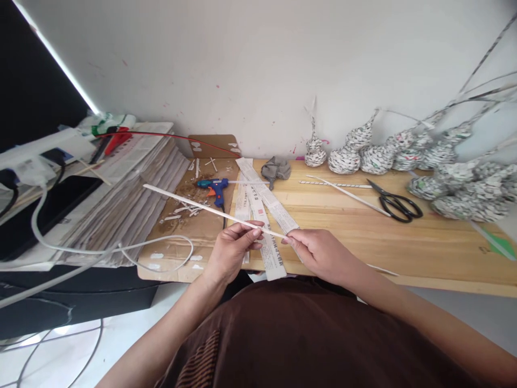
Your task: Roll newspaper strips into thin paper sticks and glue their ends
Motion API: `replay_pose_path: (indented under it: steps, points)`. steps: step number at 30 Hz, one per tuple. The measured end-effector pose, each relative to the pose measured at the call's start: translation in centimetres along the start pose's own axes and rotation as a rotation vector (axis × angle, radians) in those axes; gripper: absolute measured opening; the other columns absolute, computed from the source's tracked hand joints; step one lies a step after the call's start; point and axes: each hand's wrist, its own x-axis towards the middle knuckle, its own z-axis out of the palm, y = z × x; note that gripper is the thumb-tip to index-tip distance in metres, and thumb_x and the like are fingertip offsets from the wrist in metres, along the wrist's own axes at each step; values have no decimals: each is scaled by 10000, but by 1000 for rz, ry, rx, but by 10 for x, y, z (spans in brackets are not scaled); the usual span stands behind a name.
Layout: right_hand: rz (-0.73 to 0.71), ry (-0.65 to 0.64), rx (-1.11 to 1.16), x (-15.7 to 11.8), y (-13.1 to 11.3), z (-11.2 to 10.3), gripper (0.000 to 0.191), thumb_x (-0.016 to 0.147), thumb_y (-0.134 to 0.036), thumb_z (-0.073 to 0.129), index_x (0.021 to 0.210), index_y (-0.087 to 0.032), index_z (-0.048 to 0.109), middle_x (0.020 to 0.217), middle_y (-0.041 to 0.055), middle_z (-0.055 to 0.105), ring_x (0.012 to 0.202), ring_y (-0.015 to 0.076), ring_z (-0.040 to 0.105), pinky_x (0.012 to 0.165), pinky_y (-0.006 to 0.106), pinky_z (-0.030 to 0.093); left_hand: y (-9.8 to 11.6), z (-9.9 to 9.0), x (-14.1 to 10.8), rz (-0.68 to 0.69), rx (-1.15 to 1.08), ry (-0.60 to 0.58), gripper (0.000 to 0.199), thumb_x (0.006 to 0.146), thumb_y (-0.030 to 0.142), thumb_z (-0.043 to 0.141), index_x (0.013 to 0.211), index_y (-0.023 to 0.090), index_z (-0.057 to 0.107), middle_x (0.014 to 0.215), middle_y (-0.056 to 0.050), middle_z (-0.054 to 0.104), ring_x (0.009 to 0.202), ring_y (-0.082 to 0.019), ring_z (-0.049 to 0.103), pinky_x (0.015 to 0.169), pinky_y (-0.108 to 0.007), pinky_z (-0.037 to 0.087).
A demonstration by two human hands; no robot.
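**Pinching a rolled paper stick at the table's edge**

Holding a thin white paper stick [210,210] between both hands, I keep it slanted up and away to my left, above the cardboard sheet [177,237]. My left hand [232,250] pinches it between thumb and fingertips; my right hand [319,253] pinches its near end, fingers pressed together. Flat printed paper strips [262,207] lie just beneath on the wooden table [404,237]. A blue glue gun [214,187] rests on the cardboard beyond the stick. Black scissors [398,205] lie well to my right, near woven paper gourds [355,151] along the wall.
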Motion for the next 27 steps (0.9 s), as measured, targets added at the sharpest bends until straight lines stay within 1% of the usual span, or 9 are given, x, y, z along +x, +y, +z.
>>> replay_pose_path:
  steps: [4,9,12,14,16,20,23,25,27]
  points:
    - [-26,-25,5,8,-10,1,335,974,-329,365,812,-183,619,691,19,628,605,124,539,573,248,318,3,-7,-2,43,-76,38,177,715,248,750,867,160,730,895,-31,675,772,-105,634,663,-201,558]
    - [-9,-85,211,30,-18,2,376,965,-411,372,801,-182,622,671,7,618,595,116,537,567,240,358,15,-24,-3,87,-158,117,202,708,250,757,887,165,715,826,-19,679,757,-113,660,664,-198,564]
    - [63,-110,363,65,-17,6,350,942,-441,415,885,-177,636,778,34,653,656,127,588,575,237,422,26,-41,-4,132,-170,159,206,692,249,768,868,156,716,800,-21,678,733,-113,657,645,-195,563]
    - [174,-136,455,100,-18,12,291,918,-414,477,955,-173,636,898,69,675,680,133,626,541,226,454,33,-54,-6,176,-170,194,207,686,242,771,863,151,716,809,-22,682,727,-109,650,656,-201,565]
    - [260,-147,452,139,-23,19,254,878,-404,548,923,-171,639,910,86,679,642,143,636,475,223,454,39,-65,-8,214,-181,232,211,683,235,771,869,151,716,824,-23,687,745,-115,654,678,-209,568]
    - [337,-126,275,206,-41,36,395,809,-550,589,762,-161,637,659,83,659,490,154,596,436,252,438,47,-79,-15,242,-216,284,186,676,215,773,841,148,719,913,-30,699,752,-114,663,704,-214,572]
    - [316,-114,126,233,-50,48,521,716,-673,605,605,-164,612,488,69,581,448,168,562,427,269,414,50,-85,-20,228,-235,288,154,672,218,775,792,143,717,1044,-46,690,759,-115,666,719,-231,578]
    - [322,-81,80,242,-51,54,483,669,-640,670,563,-175,597,445,51,545,462,173,557,428,263,395,52,-88,-23,222,-248,279,146,686,232,767,791,144,718,1072,-55,687,777,-126,671,728,-241,580]
    - [405,-54,215,247,-50,59,367,664,-506,735,596,-173,597,431,36,522,473,180,554,419,255,374,53,-91,-24,219,-264,266,143,709,246,752,807,145,723,1045,-58,695,790,-132,674,727,-238,580]
